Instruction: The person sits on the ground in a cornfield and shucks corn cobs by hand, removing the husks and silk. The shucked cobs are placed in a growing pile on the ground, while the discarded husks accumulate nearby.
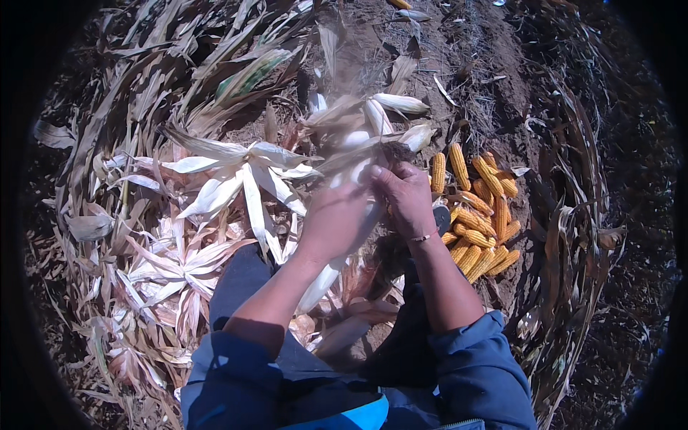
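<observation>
An ear of corn in pale dry husk (355,172) is between my two hands, partly smeared by motion, with dark silk (395,152) at its tip. My left hand (335,215) is closed around the husk from the left, its fingers mostly hidden. On the other side my right hand (407,195) is closed too, thumb and fingers pinching near the silk end. Just beyond them lie more ears in husk (401,103). To the right of my right hand is a pile of bare yellow corn cobs (476,226).
Opened, star-shaped husks (247,161) spread over the ground at left. Dry corn stalks (136,129) cover the far left, with more stalks (573,236) along the right. Bare brown soil (494,64) shows beyond the cobs. My legs (240,279) are below my forearms.
</observation>
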Demonstrator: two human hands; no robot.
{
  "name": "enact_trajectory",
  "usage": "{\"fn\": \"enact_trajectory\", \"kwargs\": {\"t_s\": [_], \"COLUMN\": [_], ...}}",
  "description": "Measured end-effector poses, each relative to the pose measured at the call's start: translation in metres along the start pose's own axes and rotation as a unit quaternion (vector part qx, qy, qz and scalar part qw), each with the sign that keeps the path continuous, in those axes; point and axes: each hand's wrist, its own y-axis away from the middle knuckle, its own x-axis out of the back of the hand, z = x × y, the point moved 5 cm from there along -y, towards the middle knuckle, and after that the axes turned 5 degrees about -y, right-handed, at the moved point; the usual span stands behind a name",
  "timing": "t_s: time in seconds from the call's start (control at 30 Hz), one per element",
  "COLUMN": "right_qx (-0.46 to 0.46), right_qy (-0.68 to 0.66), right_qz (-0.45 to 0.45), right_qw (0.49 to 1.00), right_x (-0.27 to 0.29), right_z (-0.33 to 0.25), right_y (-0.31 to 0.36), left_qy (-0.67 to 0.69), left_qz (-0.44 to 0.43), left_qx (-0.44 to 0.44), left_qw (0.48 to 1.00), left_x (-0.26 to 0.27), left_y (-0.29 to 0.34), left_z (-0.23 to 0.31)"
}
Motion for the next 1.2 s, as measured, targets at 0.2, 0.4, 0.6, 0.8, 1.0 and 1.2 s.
{"fn": "enact_trajectory", "kwargs": {"t_s": [0.2,0.4,0.6,0.8,1.0,1.2], "right_qx": [0.036,0.089,0.047,0.074,0.045,0.091], "right_qy": [-0.009,-0.015,-0.280,-0.306,-0.299,-0.307], "right_qz": [-0.008,0.120,0.199,0.209,0.214,0.208], "right_qw": [0.999,0.989,0.938,0.926,0.929,0.924], "right_x": [0.004,0.035,0.104,0.122,0.122,0.118], "right_z": [0.002,0.008,0.000,0.008,0.018,0.008], "right_y": [-0.003,-0.019,-0.036,-0.042,-0.046,-0.039], "left_qy": [0.212,0.075,0.303,0.363,0.193,0.226], "left_qz": [-0.065,-0.088,-0.087,0.017,0.008,-0.002], "left_qx": [0.083,0.002,0.077,0.128,0.030,0.206], "left_qw": [0.972,0.993,0.946,0.923,0.981,0.952], "left_x": [-0.015,-0.004,0.008,0.040,0.071,0.082], "left_y": [0.008,0.020,0.039,0.053,0.084,0.077], "left_z": [0.013,0.028,0.019,0.027,0.001,-0.027]}}
